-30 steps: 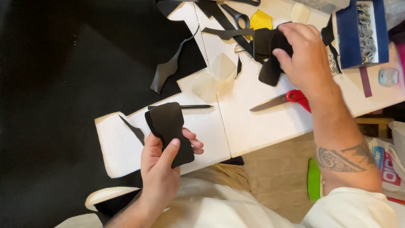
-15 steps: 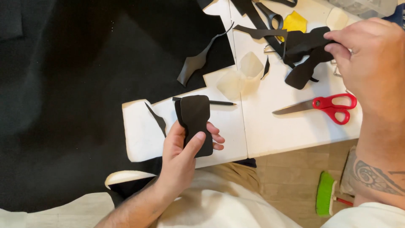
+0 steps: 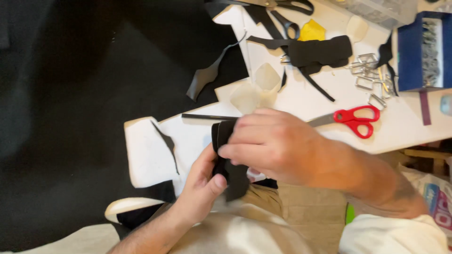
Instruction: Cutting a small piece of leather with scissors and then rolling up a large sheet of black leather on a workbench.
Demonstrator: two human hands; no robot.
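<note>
Between both hands, above the lap, a black cut piece (image 3: 225, 160) is gripped: left hand (image 3: 203, 188) pinches its lower edge, right hand (image 3: 273, 146) closes over its top. Red-handled scissors (image 3: 355, 120) lie on the white counter (image 3: 301, 101) beyond the right hand.

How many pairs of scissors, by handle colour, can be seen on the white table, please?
Red-handled scissors: 1
Black-handled scissors: 1
Total: 2
</note>
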